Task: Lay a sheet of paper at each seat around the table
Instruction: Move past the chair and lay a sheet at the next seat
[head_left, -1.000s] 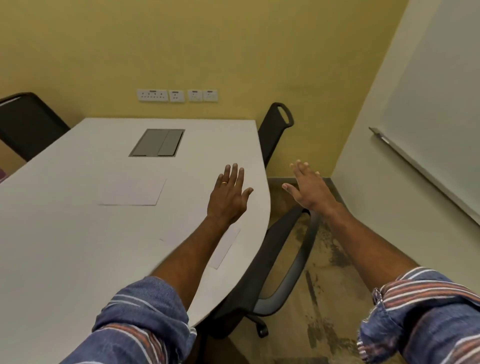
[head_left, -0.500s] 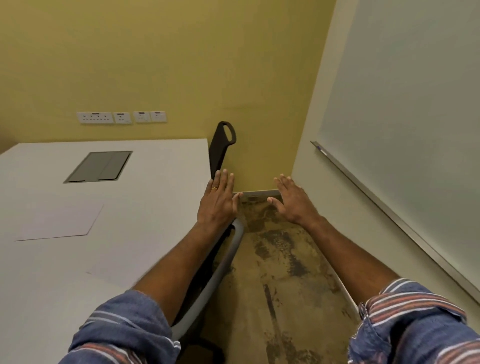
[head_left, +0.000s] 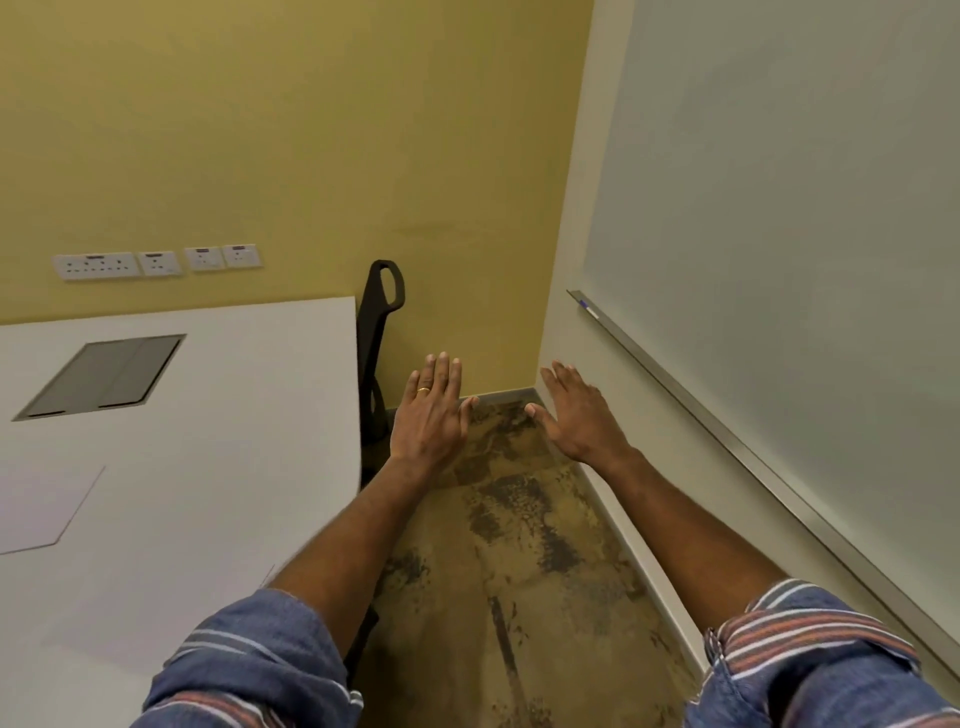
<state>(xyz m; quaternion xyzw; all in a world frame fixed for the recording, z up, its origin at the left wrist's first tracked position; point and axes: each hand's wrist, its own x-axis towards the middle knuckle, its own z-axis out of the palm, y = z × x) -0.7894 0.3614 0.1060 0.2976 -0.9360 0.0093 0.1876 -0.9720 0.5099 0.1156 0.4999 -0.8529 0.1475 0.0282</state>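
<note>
The white table fills the left side. One white sheet of paper lies flat on it near the left edge. A second sheet lies nearer to me, faint against the tabletop and partly hidden by my left forearm. My left hand, with a ring, is stretched out flat over the floor just right of the table's edge, holding nothing. My right hand is also flat with straight fingers, over the floor near the wall's skirting. Both hands are empty.
A black chair stands tucked at the table's far right corner against the yellow wall. A grey cable hatch is set in the tabletop. A whiteboard with its tray hangs on the right wall. A stained floor strip runs between table and wall.
The view has swung right, off the table toward the room's corner. Both open hands have moved with it, from over the table edge and chair to over the floor.
</note>
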